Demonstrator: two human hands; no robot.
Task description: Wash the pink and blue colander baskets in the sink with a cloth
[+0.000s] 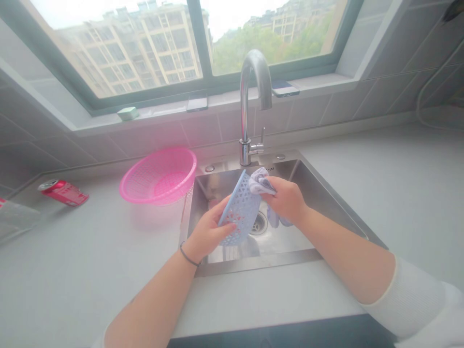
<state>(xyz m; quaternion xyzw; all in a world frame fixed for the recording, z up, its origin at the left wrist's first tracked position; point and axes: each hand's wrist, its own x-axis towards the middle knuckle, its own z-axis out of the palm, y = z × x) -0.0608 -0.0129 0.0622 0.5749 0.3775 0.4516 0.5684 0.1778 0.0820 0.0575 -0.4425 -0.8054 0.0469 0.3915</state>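
Note:
My left hand (212, 229) grips the rim of a light blue plastic basket (244, 212) full of small holes, held tilted over the sink. In my right hand (288, 197) is a bunched pale cloth (259, 181) with a darker pattern, pressed against the basket's upper far side. Part of the cloth hangs down below my right hand. Both hands are above the steel sink (253, 265), whose drain (260, 224) shows partly behind the basket. The fingertips behind the basket are hidden.
A chrome faucet (245, 111) rises behind the sink. Left of it stands a pink basket (159, 176), overlapping the sink's edge, and a red can (65, 192) lies on its side. A plastic bag (18, 220) is at far left. The sill holds a pale green block (128, 113) and a phone (285, 89).

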